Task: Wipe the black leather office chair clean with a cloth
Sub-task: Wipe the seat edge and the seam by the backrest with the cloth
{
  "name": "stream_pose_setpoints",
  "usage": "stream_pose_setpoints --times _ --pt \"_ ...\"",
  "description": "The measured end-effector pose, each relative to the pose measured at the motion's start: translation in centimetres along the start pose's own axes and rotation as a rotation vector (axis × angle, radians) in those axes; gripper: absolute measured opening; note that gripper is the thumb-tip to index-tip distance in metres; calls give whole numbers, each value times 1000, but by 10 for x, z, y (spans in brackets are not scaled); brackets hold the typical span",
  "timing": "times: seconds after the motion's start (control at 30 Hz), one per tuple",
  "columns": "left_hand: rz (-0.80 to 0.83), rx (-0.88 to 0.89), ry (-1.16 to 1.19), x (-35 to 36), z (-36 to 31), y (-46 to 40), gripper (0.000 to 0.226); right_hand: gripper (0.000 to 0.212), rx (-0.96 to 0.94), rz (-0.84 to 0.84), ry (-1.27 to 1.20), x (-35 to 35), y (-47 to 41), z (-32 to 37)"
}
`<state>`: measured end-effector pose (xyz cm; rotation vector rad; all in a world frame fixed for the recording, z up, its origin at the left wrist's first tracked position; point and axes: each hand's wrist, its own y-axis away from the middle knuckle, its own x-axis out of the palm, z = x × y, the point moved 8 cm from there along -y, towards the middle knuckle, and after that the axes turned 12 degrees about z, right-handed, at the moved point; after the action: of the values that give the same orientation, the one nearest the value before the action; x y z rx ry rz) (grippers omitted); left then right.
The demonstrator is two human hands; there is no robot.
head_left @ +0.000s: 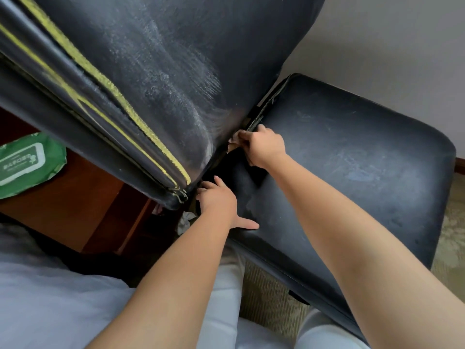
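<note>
The cloth is a small, soiled wad, mostly hidden inside the right hand, whose grip is curled tight round it, only a crumpled corner showing beyond the fingertips. It is pressed into the crease where the backrest of the black leather chair meets the seat. Bunched as it is, the cloth shows no clear long axis; its free corner points away from the grip, into the crease and toward the backrest.

The step in hand looks like cleaning out that crease. Next, I judge, the wad should be drawn along the seam, which runs diagonally on either side of the grip.

Nearer the person than the grip, the left hand rests on the seat's edge, fingers spread and relaxed, holding nothing. Well off beyond the backrest, a green wipes packet lies on the wooden surface.
</note>
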<state>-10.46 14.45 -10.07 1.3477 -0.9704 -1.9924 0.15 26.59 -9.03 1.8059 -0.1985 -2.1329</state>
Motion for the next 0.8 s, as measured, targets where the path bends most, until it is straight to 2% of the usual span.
stream_pose_setpoints --times 0.17,0.33,0.43,0.53,0.67,0.8 --pt "1 11 9 -4 -2 3 143 38 -111 -30 22 11 23 9" --pt "12 -3 1 -3 -3 -1 143 37 76 8 -36 -5 -7 -13" --pt "2 -44 110 6 2 -6 151 37 69 -6 -96 4 4 -13" --pt "6 -67 210 10 2 -6 155 42 63 5 -53 3 17 -17" --pt "70 -100 205 7 -1 -6 154 46 30 51 -109 5 19 -20" --pt "64 -102 261 0 -3 -7 153 46 21 65 -136 6 19 -20"
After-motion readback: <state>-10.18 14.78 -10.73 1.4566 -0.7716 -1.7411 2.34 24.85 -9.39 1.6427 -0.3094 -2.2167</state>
